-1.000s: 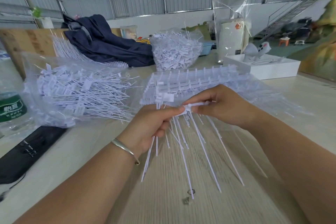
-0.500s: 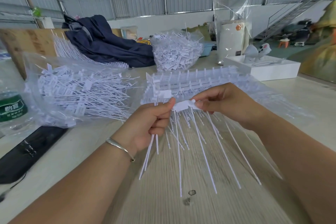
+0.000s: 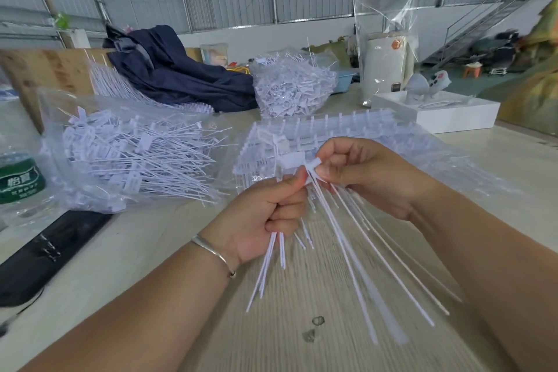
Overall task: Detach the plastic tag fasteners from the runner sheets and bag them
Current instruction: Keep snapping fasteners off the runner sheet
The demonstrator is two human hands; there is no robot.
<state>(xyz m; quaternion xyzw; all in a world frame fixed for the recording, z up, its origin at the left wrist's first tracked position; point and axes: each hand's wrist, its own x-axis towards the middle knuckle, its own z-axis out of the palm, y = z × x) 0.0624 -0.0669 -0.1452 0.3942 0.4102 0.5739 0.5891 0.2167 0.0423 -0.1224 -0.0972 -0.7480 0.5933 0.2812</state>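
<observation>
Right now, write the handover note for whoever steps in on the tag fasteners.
Left hand: grips a bundle of detached fasteners, tails hanging down, thumb pinching the head of the one being worked.
Right hand: pinches the head of that fastener.
Runner sheets: stacked in clear plastic behind the hands, many fasteners on them.
Open bag, to the left on the table: holds loose detached fasteners. A fuller bag stands further back.
Done: a good share detached and bagged.
Left: free this fastener, bag the bundle, work through the remaining sheets.
</observation>
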